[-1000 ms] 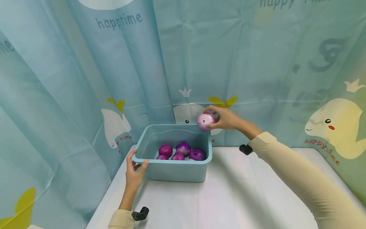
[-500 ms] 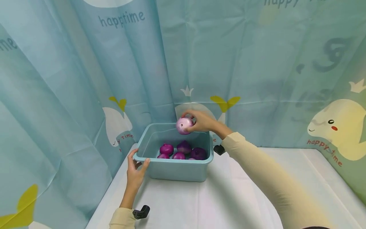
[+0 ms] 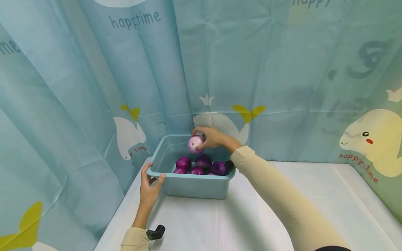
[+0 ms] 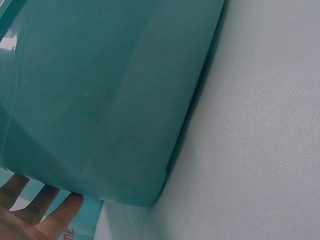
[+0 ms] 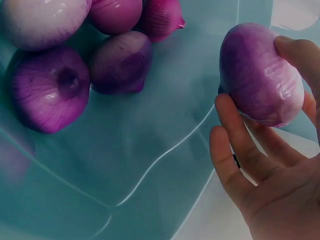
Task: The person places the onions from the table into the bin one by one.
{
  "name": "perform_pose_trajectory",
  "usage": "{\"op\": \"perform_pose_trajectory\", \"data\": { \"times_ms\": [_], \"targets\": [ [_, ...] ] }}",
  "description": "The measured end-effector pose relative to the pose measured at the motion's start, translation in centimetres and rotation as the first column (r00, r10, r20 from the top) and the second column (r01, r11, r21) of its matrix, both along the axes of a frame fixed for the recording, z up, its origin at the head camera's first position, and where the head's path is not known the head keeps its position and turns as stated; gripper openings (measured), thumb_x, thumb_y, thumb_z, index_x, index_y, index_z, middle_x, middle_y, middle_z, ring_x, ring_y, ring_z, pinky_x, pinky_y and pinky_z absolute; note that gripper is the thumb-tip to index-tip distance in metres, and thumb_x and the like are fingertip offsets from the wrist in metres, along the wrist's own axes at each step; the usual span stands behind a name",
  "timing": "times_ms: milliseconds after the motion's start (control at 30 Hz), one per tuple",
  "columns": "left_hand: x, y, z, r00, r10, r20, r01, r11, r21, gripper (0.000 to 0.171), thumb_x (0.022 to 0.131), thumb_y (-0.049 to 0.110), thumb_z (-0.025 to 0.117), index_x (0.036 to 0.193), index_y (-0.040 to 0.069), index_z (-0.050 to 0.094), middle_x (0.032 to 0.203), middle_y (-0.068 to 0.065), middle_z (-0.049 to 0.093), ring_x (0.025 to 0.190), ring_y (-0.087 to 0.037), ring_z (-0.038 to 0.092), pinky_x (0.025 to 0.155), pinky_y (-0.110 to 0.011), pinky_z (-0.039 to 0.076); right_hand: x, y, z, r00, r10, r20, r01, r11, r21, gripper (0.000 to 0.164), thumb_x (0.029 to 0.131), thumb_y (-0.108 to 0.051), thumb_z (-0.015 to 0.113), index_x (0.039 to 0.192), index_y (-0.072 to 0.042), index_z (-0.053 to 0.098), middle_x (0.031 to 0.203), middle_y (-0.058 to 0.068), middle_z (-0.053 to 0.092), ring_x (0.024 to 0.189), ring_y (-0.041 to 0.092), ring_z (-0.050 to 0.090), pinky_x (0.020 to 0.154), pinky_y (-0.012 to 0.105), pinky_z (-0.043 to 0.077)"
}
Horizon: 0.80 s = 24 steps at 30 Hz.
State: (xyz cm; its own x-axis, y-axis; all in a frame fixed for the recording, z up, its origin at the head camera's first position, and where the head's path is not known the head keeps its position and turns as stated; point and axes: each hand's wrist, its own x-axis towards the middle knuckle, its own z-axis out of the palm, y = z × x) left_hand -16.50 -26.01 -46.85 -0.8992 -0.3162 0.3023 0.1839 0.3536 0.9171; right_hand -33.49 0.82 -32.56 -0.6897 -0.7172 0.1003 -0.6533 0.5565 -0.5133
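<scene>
My right hand [image 3: 214,138] holds a pale purple onion [image 3: 195,144] between thumb and fingers, over the far part of a blue-green plastic bin [image 3: 196,188]. In the right wrist view that onion [image 5: 260,75] is pinched by the thumb and fingertips, apart from the others. Several darker purple onions, such as one near the right wall [image 3: 218,168], lie on the bin's floor. My left hand [image 3: 148,191] grips the bin's front left corner, thumb at the front rim and fingers along the left side. Its fingers [image 4: 62,212] touch the bin's wall in the left wrist view.
The bin stands on a white-covered table [image 3: 282,209], near the back. A blue-green curtain [image 3: 282,69] with whale prints hangs behind it and along the left side. A black wrist camera [image 3: 155,233] sits on my left wrist.
My right hand has carried the onion leftward from above the bin's right rear corner, then lowered it toward the bin's inside. My left hand stays at the bin's corner.
</scene>
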Motion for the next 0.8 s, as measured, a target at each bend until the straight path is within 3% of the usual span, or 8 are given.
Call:
{"op": "perform_pose_trajectory", "data": {
  "times_ms": [533, 667, 800],
  "targets": [
    [-0.07, 0.05, 0.03, 1.0, -0.001, -0.008, 0.001, 1.0, 0.001, 0.071, 0.098, 0.025, 0.07, 0.155, 0.026, 0.029, 0.156, -0.02, 0.037, 0.13, -0.044, 0.051, 0.098, -0.061, 0.047, -0.02, -0.32, -0.32, 0.999, 0.005, 0.038, -0.006, 0.999, 0.045, 0.049, 0.088, -0.027, 0.083, 0.13, -0.021, 0.058, 0.12, 0.01, 0.064, 0.103, 0.025, 0.059, 0.084, 0.036, 0.052],
    [-0.07, 0.03, 0.02, 1.0, 0.001, -0.007, -0.001, 1.0, -0.004, 0.071, 0.098, 0.026, 0.07, 0.155, 0.026, 0.03, 0.157, -0.02, 0.037, 0.13, -0.044, 0.051, 0.098, -0.061, 0.047, 0.05, -0.07, -0.35, 0.999, 0.015, 0.047, -0.018, 0.999, 0.05, 0.058, 0.09, -0.031, 0.081, 0.14, -0.019, 0.054, 0.134, 0.012, 0.061, 0.116, 0.029, 0.06, 0.092, 0.041, 0.052],
    [0.02, -0.06, -0.01, 1.0, 0.002, 0.012, -0.002, 1.0, -0.001, 0.07, 0.098, 0.028, 0.07, 0.155, 0.027, 0.029, 0.157, -0.021, 0.037, 0.129, -0.046, 0.051, 0.098, -0.062, 0.047, 0.11, 0.16, -0.48, 0.997, 0.031, 0.07, -0.036, 0.998, 0.061, 0.071, 0.092, -0.038, 0.077, 0.152, -0.019, 0.045, 0.153, 0.011, 0.049, 0.133, 0.033, 0.054, 0.102, 0.05, 0.048]
  ]
}}
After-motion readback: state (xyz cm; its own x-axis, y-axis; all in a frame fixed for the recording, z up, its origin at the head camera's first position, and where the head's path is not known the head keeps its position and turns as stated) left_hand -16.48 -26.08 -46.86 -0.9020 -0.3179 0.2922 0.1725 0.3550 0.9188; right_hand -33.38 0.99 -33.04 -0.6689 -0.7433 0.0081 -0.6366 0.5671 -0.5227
